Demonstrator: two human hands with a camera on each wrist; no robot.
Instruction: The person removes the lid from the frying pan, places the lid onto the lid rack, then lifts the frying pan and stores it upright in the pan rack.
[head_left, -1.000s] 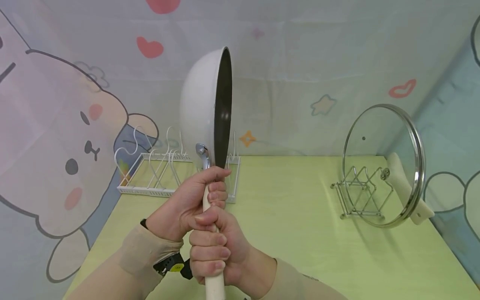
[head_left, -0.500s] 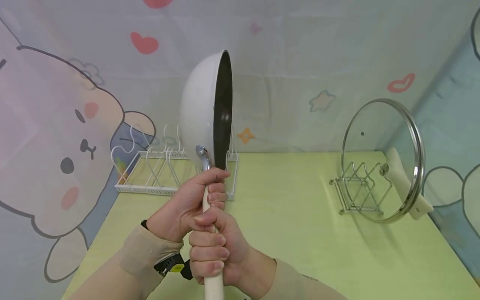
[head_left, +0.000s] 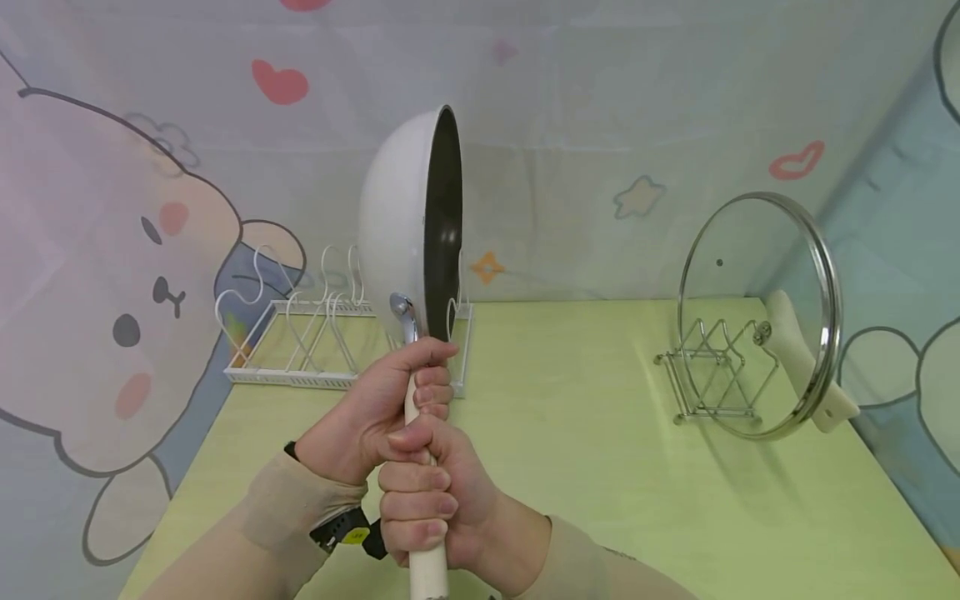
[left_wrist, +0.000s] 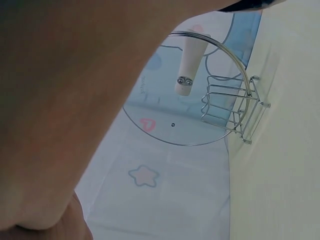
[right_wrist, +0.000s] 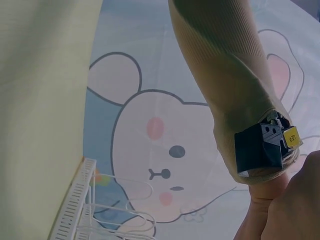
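A white wok-style frying pan [head_left: 393,208] with a dark inside is held on edge, its cream handle [head_left: 429,571] pointing down toward me in the head view. My left hand [head_left: 393,400] grips the handle just below the metal joint. Directly beneath it, my right hand [head_left: 450,492] wraps round the same handle. Behind the pan lies a white wire pan rack [head_left: 292,379], and one of its wire loops shows in front of the pan's dark inside. Whether the pan touches the rack cannot be made out.
At the right, a glass lid [head_left: 821,333] with a cream handle [head_left: 795,350] stands on edge in a small metal wire rack [head_left: 720,412]. The light green table [head_left: 577,483] meets a printed cloth backdrop [head_left: 555,150] at the back and sides.
The pan has come slightly lower against the rack, and a rack loop has come into sight before its inside. Both grips are unchanged. The background has shifted a little up and left.
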